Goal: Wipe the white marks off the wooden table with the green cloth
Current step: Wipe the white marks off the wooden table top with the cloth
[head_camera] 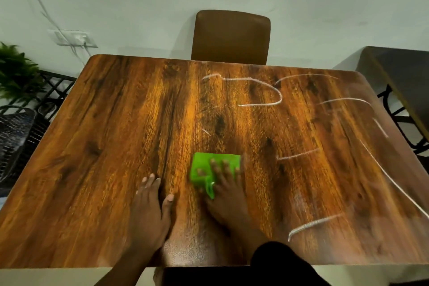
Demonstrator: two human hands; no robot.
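The green cloth [204, 165] lies flat near the middle of the wooden table [92, 169], toward the near edge. The right hand [226, 183] presses on it with fingers straight and spread, not curled round it. The left hand [148, 211] rests flat on bare wood just left of it, fingers extended, holding nothing. White marks [262, 90] run across the right half, far to near. The cloth looks light, soft and folded; it will likely bunch if dragged by an edge, so bear down on its centre with a flat palm
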